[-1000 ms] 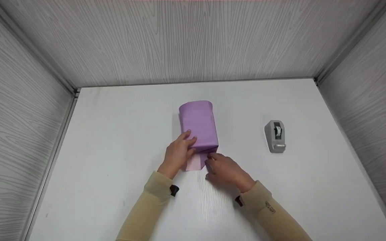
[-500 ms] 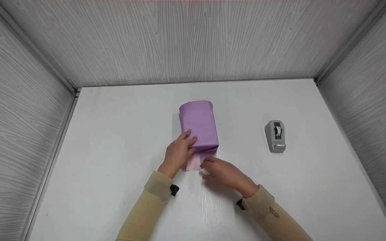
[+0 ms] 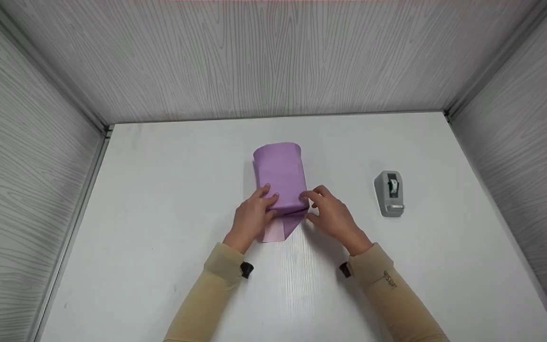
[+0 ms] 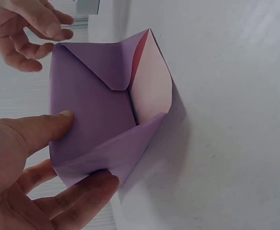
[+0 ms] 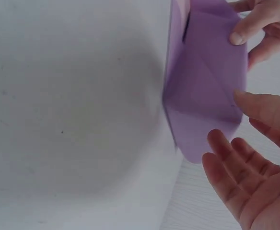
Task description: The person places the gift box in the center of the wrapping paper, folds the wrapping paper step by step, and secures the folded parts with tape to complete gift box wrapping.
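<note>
A package wrapped in purple paper (image 3: 281, 166) lies on the white table, its near end partly folded. The paper's pale pink inside shows on a flap (image 3: 273, 231) sticking out toward me. My left hand (image 3: 249, 219) grips the package's near left corner; in the left wrist view its thumb presses the end and the fingers reach round the side. At the near right corner is my right hand (image 3: 334, 216), fingers spread and loosely bent. In the right wrist view its thumb touches or nearly touches the paper's edge. What lies inside the paper is hidden.
A grey tape dispenser (image 3: 390, 194) with a roll in it stands on the table (image 3: 169, 190), right of the package. Wood-grain panels (image 3: 273, 57) enclose the back and both sides.
My right hand has left the folded end flap and moved up and right to the package's near right corner, its fingers spreading. The left hand and the package have hardly moved.
</note>
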Action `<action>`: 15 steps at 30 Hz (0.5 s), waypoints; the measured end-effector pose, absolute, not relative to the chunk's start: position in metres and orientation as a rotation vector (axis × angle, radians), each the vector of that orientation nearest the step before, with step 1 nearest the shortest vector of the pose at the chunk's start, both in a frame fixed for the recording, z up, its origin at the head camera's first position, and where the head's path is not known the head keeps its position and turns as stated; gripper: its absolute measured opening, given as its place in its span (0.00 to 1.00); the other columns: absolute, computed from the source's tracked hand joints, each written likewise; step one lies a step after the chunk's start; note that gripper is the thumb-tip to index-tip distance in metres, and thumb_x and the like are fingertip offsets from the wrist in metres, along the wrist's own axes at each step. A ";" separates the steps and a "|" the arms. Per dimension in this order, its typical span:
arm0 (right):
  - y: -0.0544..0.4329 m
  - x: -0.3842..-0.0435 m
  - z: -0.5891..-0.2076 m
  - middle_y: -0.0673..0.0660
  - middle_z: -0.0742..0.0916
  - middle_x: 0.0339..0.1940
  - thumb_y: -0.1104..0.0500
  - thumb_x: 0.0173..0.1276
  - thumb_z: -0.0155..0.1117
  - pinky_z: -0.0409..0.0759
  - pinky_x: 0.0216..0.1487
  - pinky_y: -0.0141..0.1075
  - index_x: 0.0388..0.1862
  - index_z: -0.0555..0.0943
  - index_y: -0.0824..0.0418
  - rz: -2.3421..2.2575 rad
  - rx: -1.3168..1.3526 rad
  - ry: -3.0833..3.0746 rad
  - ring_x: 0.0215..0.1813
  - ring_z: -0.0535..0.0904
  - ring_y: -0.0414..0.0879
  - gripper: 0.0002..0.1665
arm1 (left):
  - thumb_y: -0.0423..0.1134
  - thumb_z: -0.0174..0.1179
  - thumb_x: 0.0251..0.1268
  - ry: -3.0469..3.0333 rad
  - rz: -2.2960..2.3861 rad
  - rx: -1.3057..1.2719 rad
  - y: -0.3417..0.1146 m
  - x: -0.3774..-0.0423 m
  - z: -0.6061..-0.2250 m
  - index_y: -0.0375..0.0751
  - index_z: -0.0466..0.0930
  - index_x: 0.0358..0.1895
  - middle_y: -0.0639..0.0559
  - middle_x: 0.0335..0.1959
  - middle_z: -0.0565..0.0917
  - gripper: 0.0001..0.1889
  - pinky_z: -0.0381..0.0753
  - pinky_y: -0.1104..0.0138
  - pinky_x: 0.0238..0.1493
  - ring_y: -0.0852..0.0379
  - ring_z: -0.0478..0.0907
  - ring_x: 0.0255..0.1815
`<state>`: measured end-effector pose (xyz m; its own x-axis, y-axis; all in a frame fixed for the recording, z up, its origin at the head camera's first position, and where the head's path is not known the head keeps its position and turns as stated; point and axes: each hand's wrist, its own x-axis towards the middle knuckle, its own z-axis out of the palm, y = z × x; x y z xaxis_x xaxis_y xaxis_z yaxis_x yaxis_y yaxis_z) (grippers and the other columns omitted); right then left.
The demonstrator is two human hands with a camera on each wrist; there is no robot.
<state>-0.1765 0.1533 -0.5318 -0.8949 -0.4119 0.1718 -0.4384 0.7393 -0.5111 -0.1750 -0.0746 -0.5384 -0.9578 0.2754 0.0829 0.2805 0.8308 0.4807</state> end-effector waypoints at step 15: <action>0.139 -0.192 -0.545 0.60 0.79 0.49 0.65 0.59 0.75 0.80 0.42 0.41 0.65 0.79 0.53 0.934 0.600 -2.936 0.42 0.80 0.50 0.34 | 0.37 0.66 0.64 -2.980 -0.807 -0.471 -0.074 -0.172 -0.539 0.45 0.77 0.64 0.45 0.72 0.67 0.24 0.77 0.49 0.54 0.38 0.74 0.61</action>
<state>-0.1918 0.1391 -0.5450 -0.9270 -0.3566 0.1162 -0.3582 0.7498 -0.5563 -0.1722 -0.0745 -0.5391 -0.9544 0.2830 0.0955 0.2925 0.8209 0.4904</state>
